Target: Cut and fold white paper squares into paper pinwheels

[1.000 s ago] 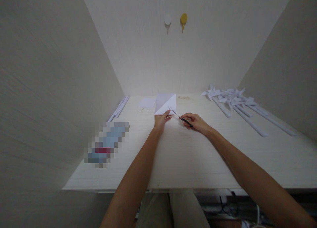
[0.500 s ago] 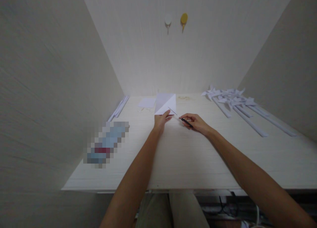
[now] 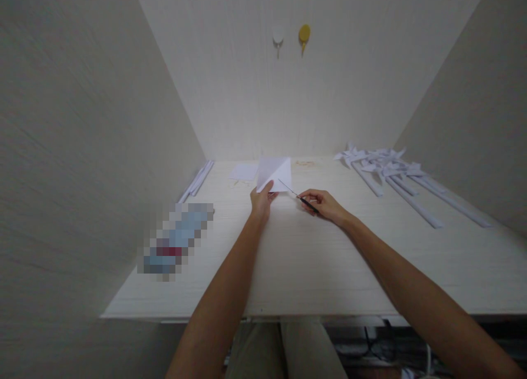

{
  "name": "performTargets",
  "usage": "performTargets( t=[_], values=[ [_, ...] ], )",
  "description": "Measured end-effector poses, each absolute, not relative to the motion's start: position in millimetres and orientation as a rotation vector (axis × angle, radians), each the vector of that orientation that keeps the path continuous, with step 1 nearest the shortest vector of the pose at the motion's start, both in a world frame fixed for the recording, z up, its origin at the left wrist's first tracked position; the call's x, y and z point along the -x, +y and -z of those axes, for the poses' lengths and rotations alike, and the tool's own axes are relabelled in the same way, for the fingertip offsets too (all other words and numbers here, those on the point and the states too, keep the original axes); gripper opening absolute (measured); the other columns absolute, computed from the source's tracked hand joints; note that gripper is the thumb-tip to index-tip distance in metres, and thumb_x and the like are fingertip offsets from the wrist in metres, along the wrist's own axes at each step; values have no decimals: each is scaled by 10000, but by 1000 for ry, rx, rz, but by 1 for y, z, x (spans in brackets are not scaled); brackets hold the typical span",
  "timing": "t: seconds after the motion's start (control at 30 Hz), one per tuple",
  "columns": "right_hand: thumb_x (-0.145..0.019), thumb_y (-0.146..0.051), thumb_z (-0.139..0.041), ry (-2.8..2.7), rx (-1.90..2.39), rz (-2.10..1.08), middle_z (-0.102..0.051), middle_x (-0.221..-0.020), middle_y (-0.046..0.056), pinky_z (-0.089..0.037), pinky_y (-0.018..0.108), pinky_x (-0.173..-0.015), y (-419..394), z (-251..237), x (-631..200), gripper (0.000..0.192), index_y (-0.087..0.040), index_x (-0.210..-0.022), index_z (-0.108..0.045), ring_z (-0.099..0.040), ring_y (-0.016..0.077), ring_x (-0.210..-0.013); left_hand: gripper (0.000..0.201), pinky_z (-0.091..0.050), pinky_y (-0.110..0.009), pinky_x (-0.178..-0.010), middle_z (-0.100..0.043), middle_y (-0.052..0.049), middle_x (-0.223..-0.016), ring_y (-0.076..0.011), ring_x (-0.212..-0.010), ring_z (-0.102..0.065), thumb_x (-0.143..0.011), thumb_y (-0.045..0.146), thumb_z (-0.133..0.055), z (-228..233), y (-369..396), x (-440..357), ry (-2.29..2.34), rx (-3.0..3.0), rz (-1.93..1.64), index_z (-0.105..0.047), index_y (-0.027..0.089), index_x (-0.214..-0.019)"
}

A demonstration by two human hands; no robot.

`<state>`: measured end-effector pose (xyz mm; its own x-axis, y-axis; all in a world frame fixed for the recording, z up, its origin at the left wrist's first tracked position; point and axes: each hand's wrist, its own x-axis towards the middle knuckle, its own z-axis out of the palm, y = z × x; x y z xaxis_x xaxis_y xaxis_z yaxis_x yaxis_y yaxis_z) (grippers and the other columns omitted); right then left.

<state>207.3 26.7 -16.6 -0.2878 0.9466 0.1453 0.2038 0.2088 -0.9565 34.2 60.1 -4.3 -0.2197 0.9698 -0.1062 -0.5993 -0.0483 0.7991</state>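
Note:
My left hand (image 3: 261, 199) pinches the lower left edge of a square white sheet of paper (image 3: 275, 169), thumb on top and fingers beneath. A diagonal crease runs across the sheet. My right hand (image 3: 323, 203) grips black-handled scissors (image 3: 309, 205), whose thin blades point up and left over the lower right corner of the paper. Whether the blades are parted is too small to tell. Behind and left of the held sheet, another white paper square (image 3: 244, 171) lies flat on the white table (image 3: 288, 269).
White paper pinwheels on rolled sticks (image 3: 382, 162) lie piled at the right. Rolled paper sticks (image 3: 196, 181) rest along the left wall. A pixelated blue and red item (image 3: 177, 241) is at the left. Rubber-band-like loops (image 3: 305, 163) lie near the back wall, below a yellow hook (image 3: 304, 34).
My left hand has shifted slightly left along the paper's lower edge, its thumb now further from the scissors. My right hand and the scissors have hardly moved.

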Motion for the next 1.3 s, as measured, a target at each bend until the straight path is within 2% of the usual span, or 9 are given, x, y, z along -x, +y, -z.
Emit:
performTargets(
  t=[0.53, 1.3],
  values=[
    [-627, -409, -630, -1587, 1115, -1182, -466, -519, -47, -266, 207, -412, 22, 10, -204, 365, -132, -859, -576, -400, 62, -419, 118, -452, -178, -513, -624, -26, -708, -76, -575, -567, -632, 104, -644, 2, 56, -35, 935, -700, -1526, -601, 107, -742],
    [-629, -452, -632, -1563, 1079, -1203, -458, -522, -42, -258, 219, -414, 20, 10, -206, 385, -139, -847, -580, -365, 55, -427, 128, -460, -215, -553, -639, -45, -748, -103, -609, -582, -620, 108, -654, 3, 56, -35, 966, -727, -1517, -609, 111, -740]
  ],
)
